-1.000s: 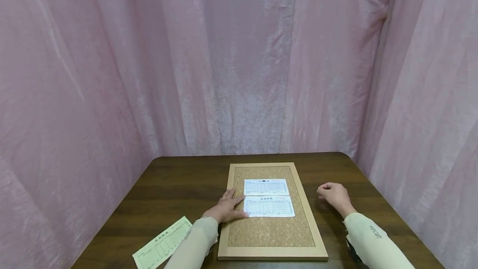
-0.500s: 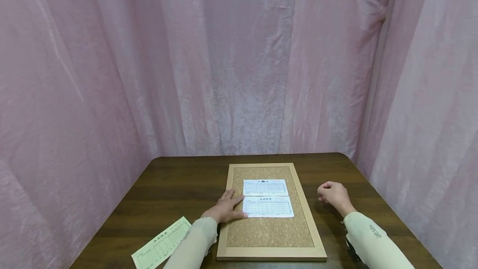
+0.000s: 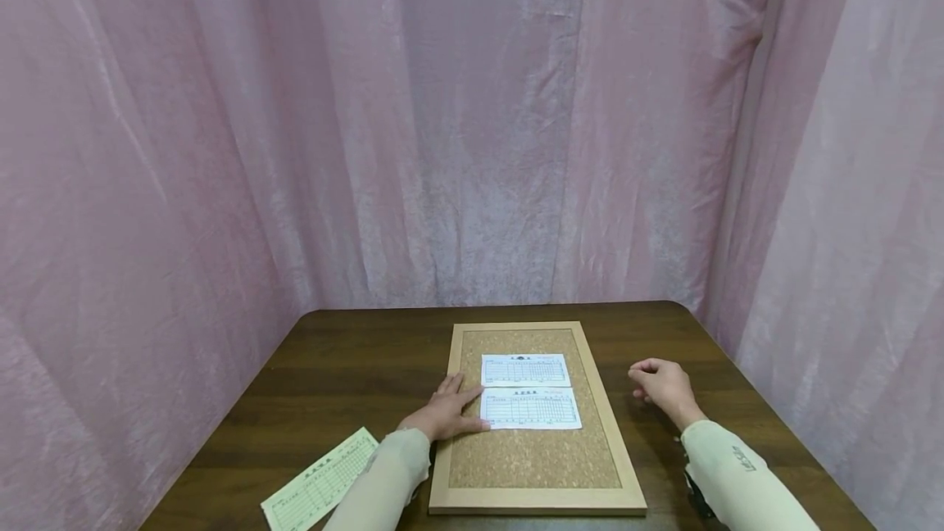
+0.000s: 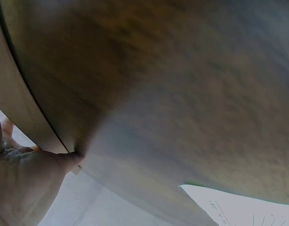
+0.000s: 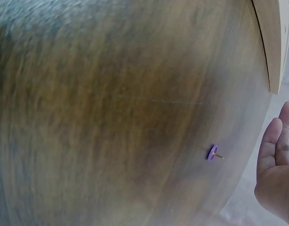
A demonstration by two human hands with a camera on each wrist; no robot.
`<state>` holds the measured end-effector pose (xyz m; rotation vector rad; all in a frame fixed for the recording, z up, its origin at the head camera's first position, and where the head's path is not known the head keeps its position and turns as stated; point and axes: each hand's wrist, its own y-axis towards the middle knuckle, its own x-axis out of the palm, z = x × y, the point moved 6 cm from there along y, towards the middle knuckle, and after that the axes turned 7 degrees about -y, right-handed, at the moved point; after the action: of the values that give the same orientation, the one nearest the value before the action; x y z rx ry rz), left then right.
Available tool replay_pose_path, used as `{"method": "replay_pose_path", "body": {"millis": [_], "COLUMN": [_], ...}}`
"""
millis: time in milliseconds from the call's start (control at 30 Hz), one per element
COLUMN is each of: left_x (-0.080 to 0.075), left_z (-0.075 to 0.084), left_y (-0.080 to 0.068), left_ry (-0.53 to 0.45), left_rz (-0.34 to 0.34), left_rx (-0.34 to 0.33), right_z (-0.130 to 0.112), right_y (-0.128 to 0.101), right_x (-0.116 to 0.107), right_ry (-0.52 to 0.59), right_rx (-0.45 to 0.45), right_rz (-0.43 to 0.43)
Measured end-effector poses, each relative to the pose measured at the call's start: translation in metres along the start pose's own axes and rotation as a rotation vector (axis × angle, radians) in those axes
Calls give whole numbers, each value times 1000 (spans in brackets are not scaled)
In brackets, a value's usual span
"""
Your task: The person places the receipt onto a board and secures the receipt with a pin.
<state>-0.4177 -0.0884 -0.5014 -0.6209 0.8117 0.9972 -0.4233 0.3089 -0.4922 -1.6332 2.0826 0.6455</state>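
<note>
A wood-framed cork board lies on the table. Two white printed slips sit on it, an upper one and a lower one. My left hand rests on the board's left side with fingers spread; its thumb tip touches the lower slip's left corner. Right of the board, my right hand hovers over the table, its fingers loosely bent and nothing visible in them. A purple thumbtack lies on its side on the tabletop in the right wrist view, beside that hand's fingers.
A pale green printed slip lies at the table's front left, partly covered by the left sleeve. The dark wooden table backs onto pink curtains, which also hang at both sides.
The right hand's fingers have straightened slightly. The left hand, the board and the slips have stayed in place.
</note>
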Motion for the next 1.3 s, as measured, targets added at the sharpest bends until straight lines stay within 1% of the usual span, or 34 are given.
{"method": "replay_pose_path", "body": {"millis": [500, 800, 1300], "left_x": [-1, -1, -1], "left_z": [3, 2, 3], "left_y": [-1, 0, -2], "left_ry": [0, -10, 6], "left_rz": [5, 1, 0], "left_rx": [6, -7, 0], "right_z": [0, -3, 0], "right_y": [-1, -2, -1], "right_x": [0, -1, 2], "right_ry": [17, 70, 40], "right_rx": [7, 11, -4], "right_rz": [-10, -22, -10]}}
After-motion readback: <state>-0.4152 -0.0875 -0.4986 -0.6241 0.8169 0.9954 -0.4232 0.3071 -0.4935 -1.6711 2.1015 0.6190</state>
